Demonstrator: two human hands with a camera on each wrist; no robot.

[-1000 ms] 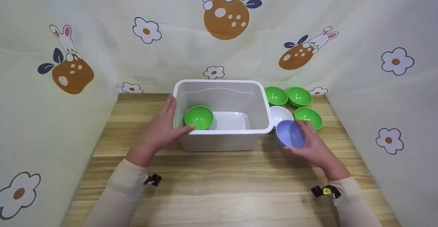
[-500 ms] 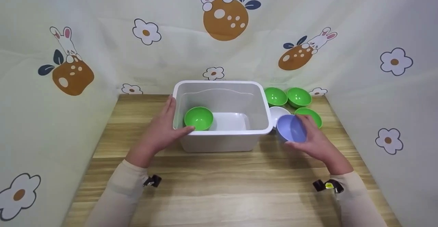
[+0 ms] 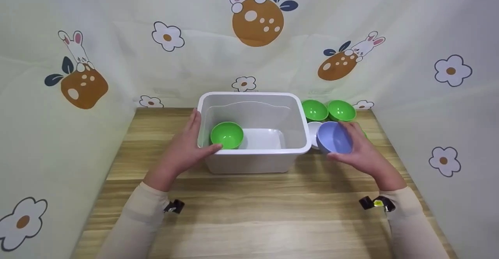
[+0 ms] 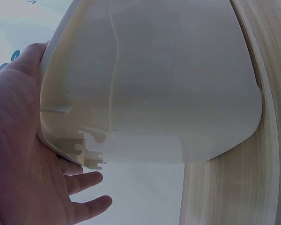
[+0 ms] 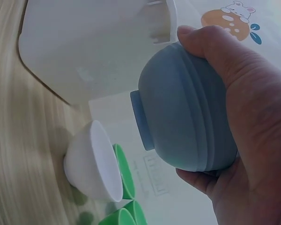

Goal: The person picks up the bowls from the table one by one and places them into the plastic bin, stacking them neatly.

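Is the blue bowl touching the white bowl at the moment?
Apart. The right wrist view shows it: pale backdrop is visible between the blue bowl and the white bowl.

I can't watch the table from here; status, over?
Right hand gripping blue bowl, held aloft. Left hand resting on white bin. Possible obstacles close by: white bowl, bin.

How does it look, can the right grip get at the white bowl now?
Probably not: the right grip holds the blue bowl, which partly covers the white bowl in the head view. Once emptied, that grip looks near enough.
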